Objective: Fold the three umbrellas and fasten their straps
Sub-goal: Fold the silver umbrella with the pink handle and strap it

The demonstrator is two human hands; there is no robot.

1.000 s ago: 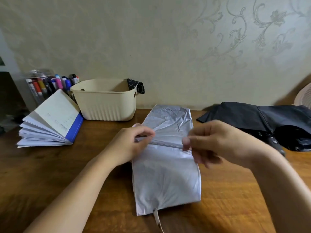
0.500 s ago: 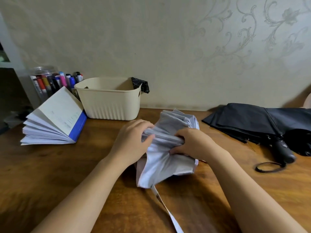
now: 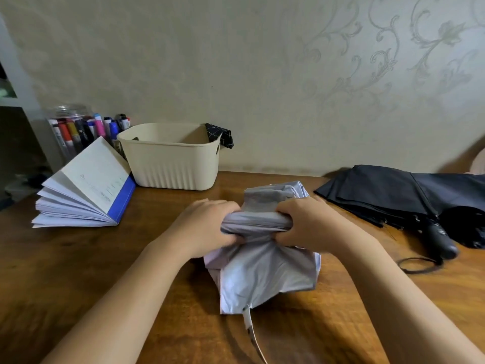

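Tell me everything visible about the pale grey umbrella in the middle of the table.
The pale grey umbrella is thin, crinkled fabric, half gathered, lying on the wooden table. The left hand and right hand grip a bunched roll across its middle; loose cloth fans out nearer and beyond them. A narrow white strap trails unfastened from its near edge. No handle or ribs show.

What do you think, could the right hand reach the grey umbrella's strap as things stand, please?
Probably yes, once it lets go: the right hand grips the bunched grey umbrella, while the strap trails uncovered on the table nearby.
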